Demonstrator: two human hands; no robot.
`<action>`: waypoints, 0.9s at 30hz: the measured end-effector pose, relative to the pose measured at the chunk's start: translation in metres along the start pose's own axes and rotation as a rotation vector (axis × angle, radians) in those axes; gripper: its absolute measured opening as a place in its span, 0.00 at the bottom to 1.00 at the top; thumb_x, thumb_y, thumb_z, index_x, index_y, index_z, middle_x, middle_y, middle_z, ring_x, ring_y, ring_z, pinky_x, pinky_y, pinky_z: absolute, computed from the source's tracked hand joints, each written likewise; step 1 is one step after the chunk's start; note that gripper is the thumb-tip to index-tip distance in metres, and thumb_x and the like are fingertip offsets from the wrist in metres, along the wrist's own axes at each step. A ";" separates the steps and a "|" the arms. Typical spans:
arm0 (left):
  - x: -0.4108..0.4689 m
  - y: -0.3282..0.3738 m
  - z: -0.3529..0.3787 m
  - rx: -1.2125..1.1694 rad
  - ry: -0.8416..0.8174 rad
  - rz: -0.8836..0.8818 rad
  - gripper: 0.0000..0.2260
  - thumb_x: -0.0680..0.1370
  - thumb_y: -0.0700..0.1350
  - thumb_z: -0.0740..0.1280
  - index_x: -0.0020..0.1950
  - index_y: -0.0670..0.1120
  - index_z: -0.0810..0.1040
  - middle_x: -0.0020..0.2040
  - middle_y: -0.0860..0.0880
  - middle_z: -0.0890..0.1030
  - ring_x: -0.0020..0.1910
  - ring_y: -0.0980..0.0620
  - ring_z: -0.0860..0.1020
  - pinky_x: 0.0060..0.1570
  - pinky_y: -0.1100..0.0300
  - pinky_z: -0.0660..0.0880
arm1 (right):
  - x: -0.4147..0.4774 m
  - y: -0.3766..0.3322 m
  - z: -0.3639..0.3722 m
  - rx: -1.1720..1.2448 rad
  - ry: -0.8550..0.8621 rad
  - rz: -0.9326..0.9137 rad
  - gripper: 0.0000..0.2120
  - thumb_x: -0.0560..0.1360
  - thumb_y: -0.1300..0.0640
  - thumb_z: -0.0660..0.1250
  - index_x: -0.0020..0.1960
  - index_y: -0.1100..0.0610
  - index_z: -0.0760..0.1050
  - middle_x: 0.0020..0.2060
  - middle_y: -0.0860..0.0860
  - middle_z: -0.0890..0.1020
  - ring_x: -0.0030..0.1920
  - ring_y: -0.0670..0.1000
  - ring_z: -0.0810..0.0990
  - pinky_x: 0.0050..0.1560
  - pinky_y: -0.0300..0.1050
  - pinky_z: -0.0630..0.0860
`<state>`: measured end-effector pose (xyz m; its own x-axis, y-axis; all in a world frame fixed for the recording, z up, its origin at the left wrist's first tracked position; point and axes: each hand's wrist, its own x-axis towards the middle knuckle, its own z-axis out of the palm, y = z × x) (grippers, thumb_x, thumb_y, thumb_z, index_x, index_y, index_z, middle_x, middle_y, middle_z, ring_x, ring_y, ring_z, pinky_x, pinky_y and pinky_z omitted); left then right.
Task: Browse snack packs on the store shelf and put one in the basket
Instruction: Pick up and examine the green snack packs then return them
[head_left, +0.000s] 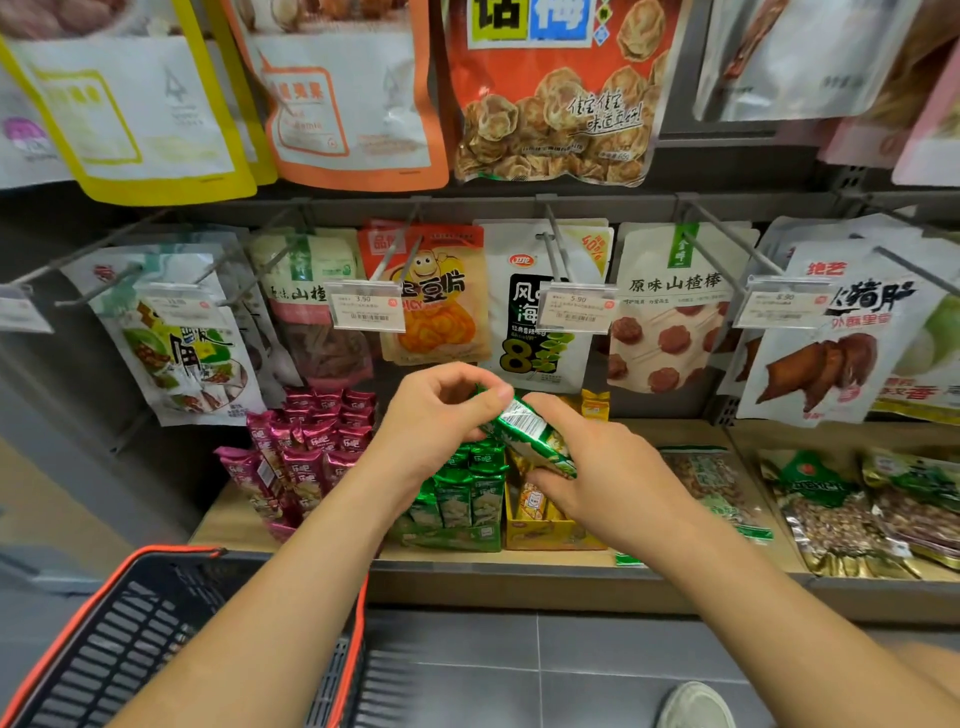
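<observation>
Basket (119, 623): black, orange rim, lower left, below the left forearm. Left hand (441, 415) and right hand (597, 467) together grip one green foil snack pack (530, 436), barcode side up, above the shelf's (519, 558) green display box (457, 530). Price tags (366, 306) read 3.90 and 5.90.

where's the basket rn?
Head view, lower left: the basket sits under the left forearm, below the shelf's pink snack packs, away from both hands holding the green pack.
</observation>
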<state>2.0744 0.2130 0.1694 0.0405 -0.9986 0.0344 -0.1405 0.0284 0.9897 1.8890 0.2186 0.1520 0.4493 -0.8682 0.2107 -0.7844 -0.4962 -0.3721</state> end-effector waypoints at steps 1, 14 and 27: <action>0.000 0.000 0.001 0.007 0.038 0.010 0.01 0.72 0.45 0.75 0.40 0.51 0.85 0.40 0.50 0.83 0.44 0.52 0.81 0.47 0.54 0.80 | 0.000 -0.001 0.001 -0.003 0.006 -0.010 0.32 0.75 0.45 0.68 0.73 0.37 0.54 0.53 0.46 0.82 0.49 0.52 0.81 0.44 0.52 0.79; 0.011 -0.004 -0.019 -0.370 0.248 -0.019 0.08 0.73 0.37 0.72 0.37 0.47 0.86 0.37 0.48 0.84 0.41 0.53 0.83 0.43 0.60 0.80 | 0.004 0.008 -0.013 0.465 -0.283 0.069 0.14 0.77 0.41 0.64 0.59 0.46 0.75 0.47 0.46 0.82 0.46 0.47 0.80 0.51 0.53 0.78; 0.010 -0.003 -0.007 -0.544 0.137 -0.152 0.17 0.72 0.44 0.73 0.59 0.42 0.75 0.45 0.47 0.85 0.44 0.52 0.84 0.42 0.61 0.80 | 0.003 -0.005 -0.004 0.672 -0.070 0.086 0.16 0.73 0.44 0.71 0.58 0.48 0.79 0.46 0.45 0.84 0.47 0.44 0.82 0.49 0.45 0.79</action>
<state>2.0826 0.2031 0.1676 0.1531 -0.9793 -0.1321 0.4039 -0.0600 0.9128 1.8927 0.2186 0.1582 0.4418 -0.8910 0.1049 -0.3926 -0.2972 -0.8704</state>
